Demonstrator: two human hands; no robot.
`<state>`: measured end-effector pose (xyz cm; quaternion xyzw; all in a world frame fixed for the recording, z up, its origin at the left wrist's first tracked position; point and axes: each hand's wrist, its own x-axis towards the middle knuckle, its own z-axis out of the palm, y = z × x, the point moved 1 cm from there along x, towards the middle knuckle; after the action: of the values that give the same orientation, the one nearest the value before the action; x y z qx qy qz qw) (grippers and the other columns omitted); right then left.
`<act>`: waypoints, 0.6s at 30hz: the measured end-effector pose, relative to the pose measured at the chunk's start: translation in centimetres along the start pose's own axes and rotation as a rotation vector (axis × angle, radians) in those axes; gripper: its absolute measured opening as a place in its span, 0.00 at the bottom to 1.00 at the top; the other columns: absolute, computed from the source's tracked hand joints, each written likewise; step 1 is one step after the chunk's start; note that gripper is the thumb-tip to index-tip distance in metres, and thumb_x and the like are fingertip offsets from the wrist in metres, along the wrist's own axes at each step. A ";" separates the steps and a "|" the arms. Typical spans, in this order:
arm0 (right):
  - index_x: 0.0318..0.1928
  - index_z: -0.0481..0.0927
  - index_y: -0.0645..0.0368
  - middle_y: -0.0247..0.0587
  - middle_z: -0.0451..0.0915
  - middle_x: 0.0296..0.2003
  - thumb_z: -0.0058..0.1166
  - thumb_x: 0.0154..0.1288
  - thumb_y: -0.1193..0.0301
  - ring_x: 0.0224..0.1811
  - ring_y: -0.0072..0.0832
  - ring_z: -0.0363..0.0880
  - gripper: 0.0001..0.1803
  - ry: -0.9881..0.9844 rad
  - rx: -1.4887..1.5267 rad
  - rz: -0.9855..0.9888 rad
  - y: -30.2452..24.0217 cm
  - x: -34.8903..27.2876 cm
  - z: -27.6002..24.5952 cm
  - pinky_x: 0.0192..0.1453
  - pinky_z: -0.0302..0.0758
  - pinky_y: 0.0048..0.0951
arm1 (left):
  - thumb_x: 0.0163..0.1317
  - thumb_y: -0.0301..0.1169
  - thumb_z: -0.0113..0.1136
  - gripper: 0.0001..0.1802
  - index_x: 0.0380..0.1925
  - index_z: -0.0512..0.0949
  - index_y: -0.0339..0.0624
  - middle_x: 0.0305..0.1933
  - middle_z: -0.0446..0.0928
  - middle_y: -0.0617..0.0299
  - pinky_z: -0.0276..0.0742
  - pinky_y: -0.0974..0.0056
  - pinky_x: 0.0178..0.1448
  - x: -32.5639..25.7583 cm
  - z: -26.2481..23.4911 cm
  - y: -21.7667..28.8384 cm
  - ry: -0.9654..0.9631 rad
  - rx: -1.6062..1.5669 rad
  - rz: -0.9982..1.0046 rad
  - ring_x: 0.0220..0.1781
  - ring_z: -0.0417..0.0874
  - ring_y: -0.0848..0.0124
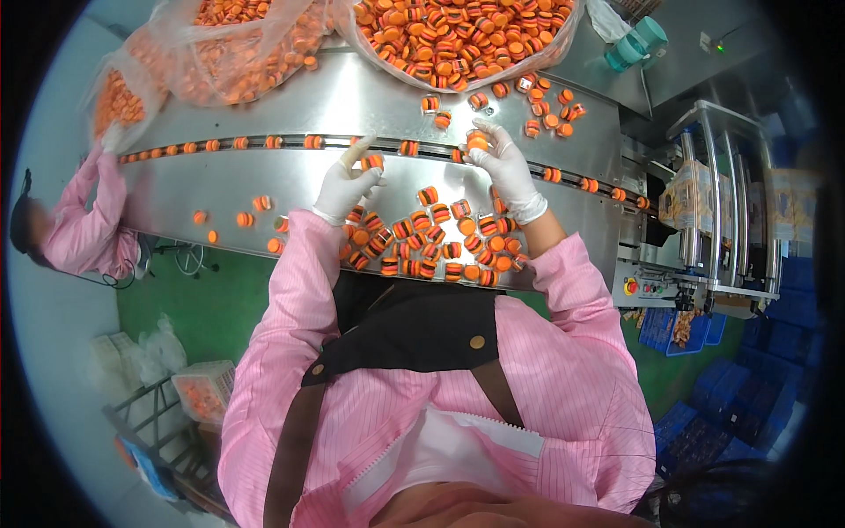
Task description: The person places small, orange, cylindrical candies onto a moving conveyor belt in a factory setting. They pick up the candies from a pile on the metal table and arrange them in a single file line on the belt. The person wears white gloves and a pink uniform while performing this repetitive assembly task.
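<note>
The piece in my left grip (346, 187), like the burger-shaped piece (477, 140) in my right grip (510, 174), is small and round, with bright orange ends and redder, darker bands between. My left thumb and fingers are clamped on one piece at the near edge of the narrow track (293, 142); my right ones pinch the other above the track. My hands, gloved in white, stand apart with thumbs inward, fingers angled forward, and both forearms reach over the metal table (290, 180) in pink striped sleeves (295, 273). Between my wrists lies a loose pile (433, 234) of similar pieces; any print on their wrappers is too small to read
</note>
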<state>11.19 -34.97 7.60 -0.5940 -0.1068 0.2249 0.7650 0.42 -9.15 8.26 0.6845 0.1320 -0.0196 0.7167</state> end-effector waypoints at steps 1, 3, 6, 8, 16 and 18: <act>0.64 0.63 0.64 0.41 0.74 0.47 0.52 0.65 0.79 0.49 0.25 0.77 0.27 -0.002 -0.088 -0.074 -0.1 -0.4 0.3 0.55 0.73 0.24 | 0.59 0.23 0.57 0.30 0.63 0.67 0.44 0.47 0.75 0.60 0.73 0.77 0.28 -0.2 0.2 0.0 -0.018 -0.042 -0.010 0.35 0.82 0.75; 0.64 0.64 0.61 0.38 0.73 0.44 0.54 0.62 0.79 0.44 0.21 0.77 0.29 -0.015 -0.109 -0.098 -0.5 -0.9 0.7 0.50 0.74 0.21 | 0.59 0.24 0.58 0.24 0.57 0.70 0.43 0.45 0.75 0.63 0.71 0.76 0.27 -0.1 -0.1 -0.7 -0.070 -0.045 -0.050 0.33 0.82 0.77; 0.61 0.67 0.61 0.34 0.74 0.39 0.55 0.61 0.77 0.38 0.18 0.76 0.27 -0.033 -0.155 -0.046 -1.0 -1.6 0.6 0.43 0.74 0.19 | 0.59 0.24 0.58 0.16 0.49 0.73 0.43 0.40 0.76 0.66 0.70 0.75 0.28 0.0 -0.5 -1.1 -0.140 -0.048 -0.077 0.31 0.81 0.78; 0.58 0.69 0.60 0.32 0.74 0.36 0.55 0.61 0.76 0.31 0.16 0.75 0.23 -0.040 -0.169 0.021 -0.8 -1.7 -0.7 0.36 0.74 0.18 | 0.61 0.27 0.59 0.10 0.43 0.75 0.44 0.35 0.77 0.67 0.68 0.77 0.28 -0.2 -0.1 -0.7 -0.128 -0.037 -0.081 0.29 0.80 0.79; 0.44 0.71 0.58 0.29 0.75 0.30 0.55 0.63 0.74 0.19 0.13 0.67 0.10 0.165 -0.143 0.090 -0.6 -4.6 -6.2 0.21 0.64 0.17 | 0.69 0.39 0.52 0.18 0.53 0.76 0.42 0.36 0.77 0.68 0.58 0.77 0.20 1.2 -1.4 -2.6 0.064 -0.119 -0.072 0.17 0.65 0.84; 0.44 0.71 0.58 0.30 0.75 0.32 0.56 0.64 0.73 0.21 0.13 0.68 0.10 0.255 -0.036 0.074 0.2 -5.3 -8.1 0.23 0.65 0.16 | 0.69 0.45 0.51 0.22 0.54 0.76 0.42 0.35 0.76 0.67 0.59 0.76 0.20 1.7 -2.1 -3.0 0.104 -0.153 -0.101 0.16 0.62 0.83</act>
<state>10.03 -44.38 5.75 -0.6349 0.0093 0.1738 0.7527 1.15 -7.01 4.91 0.6203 0.2046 -0.0100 0.7572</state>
